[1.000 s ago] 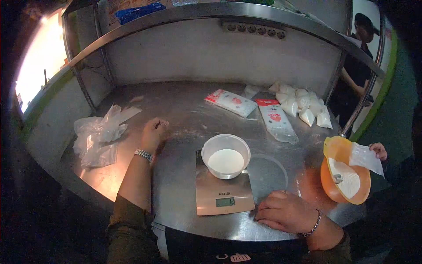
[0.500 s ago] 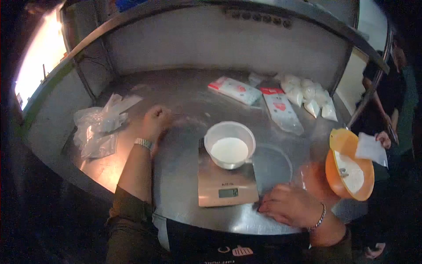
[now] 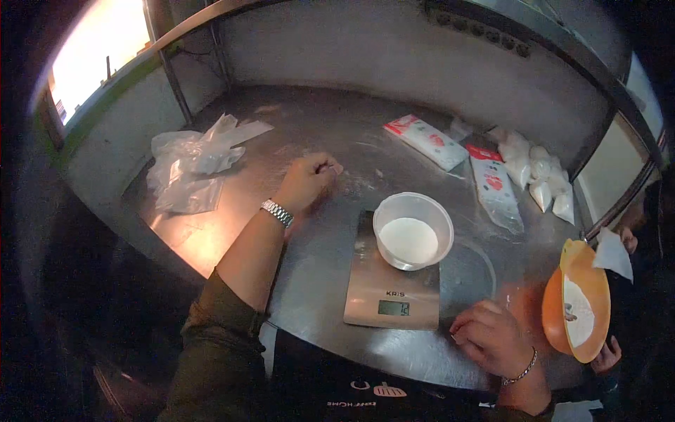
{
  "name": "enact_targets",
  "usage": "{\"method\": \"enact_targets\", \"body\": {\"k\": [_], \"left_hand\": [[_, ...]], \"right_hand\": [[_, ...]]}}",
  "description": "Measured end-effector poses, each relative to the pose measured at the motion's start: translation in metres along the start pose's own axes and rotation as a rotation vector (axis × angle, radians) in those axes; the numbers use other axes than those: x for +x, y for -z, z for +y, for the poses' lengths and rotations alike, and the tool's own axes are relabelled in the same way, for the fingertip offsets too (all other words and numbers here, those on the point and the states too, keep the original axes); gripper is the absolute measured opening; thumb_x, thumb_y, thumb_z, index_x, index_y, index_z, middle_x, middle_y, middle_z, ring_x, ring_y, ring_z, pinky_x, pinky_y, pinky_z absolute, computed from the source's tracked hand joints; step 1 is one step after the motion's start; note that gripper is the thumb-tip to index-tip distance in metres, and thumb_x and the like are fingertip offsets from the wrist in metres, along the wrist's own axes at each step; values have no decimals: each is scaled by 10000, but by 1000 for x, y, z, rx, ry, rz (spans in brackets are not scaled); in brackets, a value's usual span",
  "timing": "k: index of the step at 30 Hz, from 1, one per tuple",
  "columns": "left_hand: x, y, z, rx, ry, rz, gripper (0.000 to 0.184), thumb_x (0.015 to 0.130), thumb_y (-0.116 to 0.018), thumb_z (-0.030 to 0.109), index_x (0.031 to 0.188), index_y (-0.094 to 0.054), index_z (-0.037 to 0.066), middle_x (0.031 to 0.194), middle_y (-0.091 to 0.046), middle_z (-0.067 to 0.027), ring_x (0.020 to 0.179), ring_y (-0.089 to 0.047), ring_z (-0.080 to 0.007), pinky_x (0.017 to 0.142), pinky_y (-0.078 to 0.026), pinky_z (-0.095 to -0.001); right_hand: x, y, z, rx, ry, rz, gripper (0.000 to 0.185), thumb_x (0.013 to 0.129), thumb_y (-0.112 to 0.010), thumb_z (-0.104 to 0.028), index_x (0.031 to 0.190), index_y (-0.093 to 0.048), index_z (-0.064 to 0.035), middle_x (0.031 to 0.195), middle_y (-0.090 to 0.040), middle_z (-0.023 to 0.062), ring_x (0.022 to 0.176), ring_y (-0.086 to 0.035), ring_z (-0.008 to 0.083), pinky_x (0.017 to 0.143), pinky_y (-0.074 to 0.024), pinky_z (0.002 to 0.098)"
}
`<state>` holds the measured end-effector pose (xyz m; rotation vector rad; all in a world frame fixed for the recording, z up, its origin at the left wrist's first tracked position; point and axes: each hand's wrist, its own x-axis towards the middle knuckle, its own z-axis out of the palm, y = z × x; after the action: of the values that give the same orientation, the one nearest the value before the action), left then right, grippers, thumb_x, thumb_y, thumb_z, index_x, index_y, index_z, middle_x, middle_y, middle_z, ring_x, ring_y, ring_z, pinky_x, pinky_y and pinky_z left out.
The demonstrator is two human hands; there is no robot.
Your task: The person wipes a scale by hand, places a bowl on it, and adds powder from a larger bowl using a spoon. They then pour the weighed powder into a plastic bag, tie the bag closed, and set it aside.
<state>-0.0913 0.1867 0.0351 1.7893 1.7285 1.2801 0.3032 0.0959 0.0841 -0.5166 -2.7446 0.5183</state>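
My left hand [image 3: 309, 183], with a metal-band watch at the wrist, rests on the steel table in a loose fist; nothing shows in it. My right hand [image 3: 494, 339] lies on the table by the near right corner of the scale, fingers apart and slightly bent, holding nothing. Between them is a flat kitchen scale [image 3: 373, 288] with a lit display; its digits are hard to read. A translucent plastic tub [image 3: 444, 224] stands on the scale, with white powder [image 3: 408, 240] in its bottom.
Crumpled clear bags [image 3: 190, 165] lie at left. Red-and-white bag packs [image 3: 429, 141] and tied bags of white powder [image 3: 538, 169] sit at the back right. Another person's hands [image 3: 606, 356] are at an orange bowl [image 3: 555, 316] of powder and a small bag [image 3: 613, 254].
The view has swung, so the table items appear shifted rightward. My hands stay near the same spots, the right fingers a little more bent. Another person's hand now shows under the orange bowl.
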Motion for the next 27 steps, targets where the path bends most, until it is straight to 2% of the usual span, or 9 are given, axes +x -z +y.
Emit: {"method": "enact_targets", "body": {"k": [4,7,13,15,19,25,27], "left_hand": [[-3,-2,5,30,-32,-3,154,827,-605,176,875,-620,30,704,-547,-27,664,-471,-102,614,-399,-266],[-3,-5,13,66,52,-27,159,828,-607,182,874,-616,30,689,-529,-18,663,-466,-98,611,-397,-264],[6,-7,-21,-85,12,-101,173,836,-603,194,870,-608,24,706,-559,-20,661,-487,-104,619,-410,-270],[3,-5,-13,-74,-60,-41,177,836,-605,196,871,-606,22,725,-577,-20,666,-499,-103,620,-419,-267],[-2,1,10,-108,50,-81,175,834,-603,194,881,-612,25,735,-586,-30,680,-512,-107,627,-427,-268],[1,2,1,-20,40,-27,158,824,-604,187,885,-625,43,748,-595,-38,684,-529,-111,624,-433,-274],[1,3,3,76,-20,-14,152,822,-603,178,893,-629,47,753,-595,-35,702,-528,-105,636,-432,-267]], "right_hand": [[0,1,1,-10,-24,18,165,640,-649,-49,781,-570,-82,883,-587,41,823,-557,242,739,-474,353],[0,3,-1,-22,-42,17,135,662,-641,-60,779,-580,-88,885,-590,33,823,-558,234,743,-473,349],[-1,5,-3,7,-42,11,99,694,-624,-91,788,-594,-85,897,-596,23,821,-561,219,742,-470,338],[-1,5,-3,14,-37,12,102,692,-626,-97,787,-594,-82,901,-597,22,821,-562,216,740,-468,336],[-1,7,-6,-42,14,-24,122,681,-628,-101,799,-598,-87,898,-592,22,831,-558,209,727,-465,338],[-2,5,-7,-34,30,-25,139,694,-617,-114,831,-600,-95,910,-585,20,842,-556,203,721,-464,334],[-2,6,-9,-47,35,-20,142,697,-616,-119,836,-600,-96,916,-585,18,842,-557,202,720,-464,333]]}}
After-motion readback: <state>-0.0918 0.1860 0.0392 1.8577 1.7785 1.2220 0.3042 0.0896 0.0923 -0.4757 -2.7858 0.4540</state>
